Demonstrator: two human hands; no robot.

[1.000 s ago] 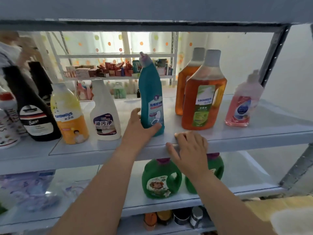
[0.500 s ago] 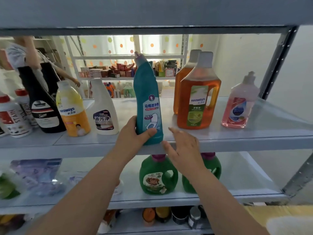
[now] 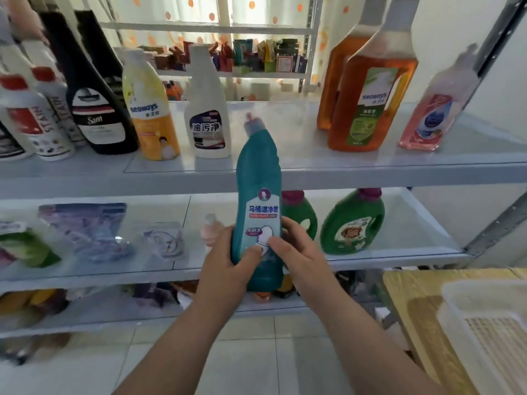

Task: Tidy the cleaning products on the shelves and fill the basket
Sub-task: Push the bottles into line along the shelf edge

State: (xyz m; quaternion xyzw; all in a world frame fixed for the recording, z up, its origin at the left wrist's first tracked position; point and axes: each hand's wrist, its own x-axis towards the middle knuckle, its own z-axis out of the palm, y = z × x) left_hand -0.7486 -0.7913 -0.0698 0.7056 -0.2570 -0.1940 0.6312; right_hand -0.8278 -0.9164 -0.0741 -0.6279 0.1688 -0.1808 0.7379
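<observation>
The teal bottle (image 3: 258,178) is held upright in front of the shelving, clear of every shelf, its nozzle cap overlapping the front edge of the upper shelf (image 3: 356,173). Both grips close on its lower half: the left grip (image 3: 228,262) wraps the left side with the thumb across the label, and the right grip (image 3: 299,252) wraps the right side with the thumb on the label. The label begins 马桶; the remaining characters are blurred, and a pink oval appears to read 免刷洗. On the upper shelf, at 10 o'clock from the bottle, stand a white bottle (image 3: 206,118) marked 油污净, a yellow bottle (image 3: 151,115) marked "seaways", a black bottle (image 3: 97,109) marked "Sam", and red-capped white bottles (image 3: 31,118) marked "STAIN". At 1 o'clock stand two orange bottles (image 3: 370,95), the front one also labelled "seaways", and at 2 o'clock a pink bottle (image 3: 433,115). On the middle shelf (image 3: 399,259), two green jugs (image 3: 352,223) sit at 3 o'clock; the bottle partly hides the left one. Pouches (image 3: 85,229) lie at 9 o'clock. At 4 o'clock a white basket (image 3: 456,292) rests on a wooden bench (image 3: 405,292).
</observation>
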